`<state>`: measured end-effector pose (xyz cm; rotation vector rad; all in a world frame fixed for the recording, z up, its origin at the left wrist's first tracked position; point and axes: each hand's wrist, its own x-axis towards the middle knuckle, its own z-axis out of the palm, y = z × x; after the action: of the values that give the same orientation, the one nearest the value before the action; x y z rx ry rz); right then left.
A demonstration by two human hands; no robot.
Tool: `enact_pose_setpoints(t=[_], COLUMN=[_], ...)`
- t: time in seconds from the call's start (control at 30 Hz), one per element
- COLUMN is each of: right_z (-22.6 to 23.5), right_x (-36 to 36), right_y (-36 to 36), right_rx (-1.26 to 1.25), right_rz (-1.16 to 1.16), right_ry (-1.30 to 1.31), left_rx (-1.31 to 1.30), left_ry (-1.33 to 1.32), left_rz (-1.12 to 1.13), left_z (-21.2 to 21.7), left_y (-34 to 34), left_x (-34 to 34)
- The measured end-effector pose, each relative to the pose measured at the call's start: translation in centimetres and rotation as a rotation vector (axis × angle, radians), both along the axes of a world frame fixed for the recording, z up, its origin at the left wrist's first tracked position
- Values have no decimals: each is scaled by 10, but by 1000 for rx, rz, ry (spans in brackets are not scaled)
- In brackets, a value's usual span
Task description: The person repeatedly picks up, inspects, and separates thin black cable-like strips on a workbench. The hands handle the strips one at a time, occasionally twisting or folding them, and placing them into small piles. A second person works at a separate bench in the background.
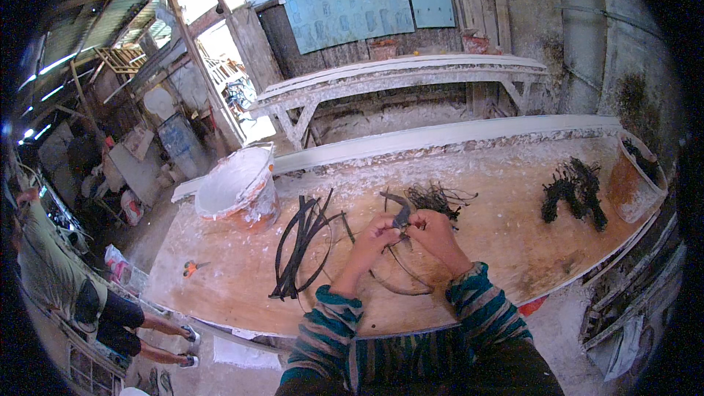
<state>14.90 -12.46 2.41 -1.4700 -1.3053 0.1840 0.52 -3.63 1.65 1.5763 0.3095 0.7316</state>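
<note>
My left hand (374, 236) and my right hand (435, 236) meet over the wooden tabletop, both with fingers pinched on a dark flexible strip (401, 209). A wider, curved end of the strip stands up above my fingertips; the part between them is mostly hidden. Below the hands, a thin dark strip (403, 290) curves across the wood. To their left lies a loose bundle of long flat black strips (295, 253). Just behind my right hand is a tangle of thin black pieces (438, 199).
A plaster-crusted bucket (238, 185) stands at the table's left rear, with small orange-handled scissors (192, 269) nearer me. At right are clumps of knotted black pieces (575, 194) and an orange-brown bucket (629, 187). A whitened bench (411, 72) stands behind; a person (66, 271) is at far left.
</note>
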Motion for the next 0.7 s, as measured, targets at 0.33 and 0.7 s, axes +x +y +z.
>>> enact_pose_setpoints(t=[0.33,0.7], right_z=[-8,4], right_x=[53,60], right_y=[-1,-10], right_rx=[-341,-566], right_rz=[-294,-448], right_ry=[-137,-115], left_rx=[-425,-246], left_ry=[-981,-1231], left_rz=[88,251], left_z=[29,18], left_y=[56,88], left_x=[-70,-130])
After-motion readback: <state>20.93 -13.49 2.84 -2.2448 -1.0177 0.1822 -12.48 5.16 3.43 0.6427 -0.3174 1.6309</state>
